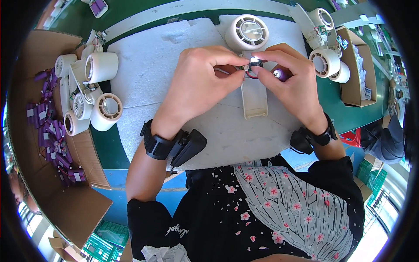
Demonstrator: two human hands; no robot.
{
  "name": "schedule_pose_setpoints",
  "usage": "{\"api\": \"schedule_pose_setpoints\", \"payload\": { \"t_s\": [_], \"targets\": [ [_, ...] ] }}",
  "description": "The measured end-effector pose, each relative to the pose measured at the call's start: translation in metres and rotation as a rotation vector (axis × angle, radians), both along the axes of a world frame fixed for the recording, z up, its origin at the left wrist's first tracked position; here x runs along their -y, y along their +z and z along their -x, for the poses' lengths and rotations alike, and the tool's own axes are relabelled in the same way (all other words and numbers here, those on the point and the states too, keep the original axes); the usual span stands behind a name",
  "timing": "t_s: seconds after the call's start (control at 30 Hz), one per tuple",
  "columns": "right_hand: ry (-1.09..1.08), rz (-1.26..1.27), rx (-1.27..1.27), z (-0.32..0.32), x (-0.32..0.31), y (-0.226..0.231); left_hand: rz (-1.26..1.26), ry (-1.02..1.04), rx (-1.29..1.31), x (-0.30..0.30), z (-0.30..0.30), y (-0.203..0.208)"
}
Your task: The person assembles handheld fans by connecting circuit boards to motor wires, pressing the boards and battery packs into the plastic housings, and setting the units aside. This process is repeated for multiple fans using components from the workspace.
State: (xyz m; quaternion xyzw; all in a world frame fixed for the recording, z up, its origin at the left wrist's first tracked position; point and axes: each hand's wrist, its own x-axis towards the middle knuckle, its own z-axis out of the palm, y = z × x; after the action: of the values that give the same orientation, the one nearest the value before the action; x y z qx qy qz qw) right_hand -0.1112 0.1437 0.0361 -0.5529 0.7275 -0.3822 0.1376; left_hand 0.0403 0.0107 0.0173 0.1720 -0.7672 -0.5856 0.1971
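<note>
In front of me a cream handheld-fan body lies on the foam sheet, its round grilled head [235, 40] at the far end and its open handle shell [254, 105] toward me. Above the handle, my left hand [198, 81] pinches the left edge of a small circuit board [255, 63] between thumb and fingertips. From the other side my right hand [292, 76] closes its thumb and index finger on the same board. A bright white glow shows at the board, with a short red wire beneath. Under my right hand's fingers sits a purple cylindrical battery [283, 74], partly hidden.
White foam [209, 139] covers the green bench [107, 150]. At left, several cream fan bodies [102, 67] crowd beside a cardboard box [32, 159] of purple batteries [46, 135]. More fan bodies [327, 63] and a smaller carton [355, 94] stand at right.
</note>
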Motion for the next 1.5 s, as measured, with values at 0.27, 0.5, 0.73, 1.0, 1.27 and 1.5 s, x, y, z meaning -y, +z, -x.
{"api": "schedule_pose_setpoints", "payload": {
  "t_s": [0.27, 0.5, 0.73, 1.0, 1.27, 1.5],
  "targets": [
    [0.007, -0.026, 0.008, 0.004, -0.003, -0.003, -0.038, -0.061, 0.111, -0.007, 0.001, 0.003],
    [0.106, 0.005, -0.078, 0.008, -0.003, -0.002, -0.097, -0.126, 0.193, -0.005, 0.002, 0.006],
    [0.109, 0.083, -0.195, 0.004, -0.004, -0.006, -0.148, -0.137, 0.16, -0.002, 0.0, 0.001],
    [0.117, 0.148, -0.213, 0.004, -0.002, -0.011, -0.18, -0.111, 0.127, -0.002, 0.002, -0.001],
    [0.05, 0.075, -0.159, 0.0, -0.002, -0.006, -0.169, -0.12, 0.125, -0.002, 0.001, -0.003],
    [0.037, 0.062, -0.116, 0.001, -0.002, -0.008, -0.166, -0.09, 0.113, -0.002, 0.003, -0.006]
  ]
}}
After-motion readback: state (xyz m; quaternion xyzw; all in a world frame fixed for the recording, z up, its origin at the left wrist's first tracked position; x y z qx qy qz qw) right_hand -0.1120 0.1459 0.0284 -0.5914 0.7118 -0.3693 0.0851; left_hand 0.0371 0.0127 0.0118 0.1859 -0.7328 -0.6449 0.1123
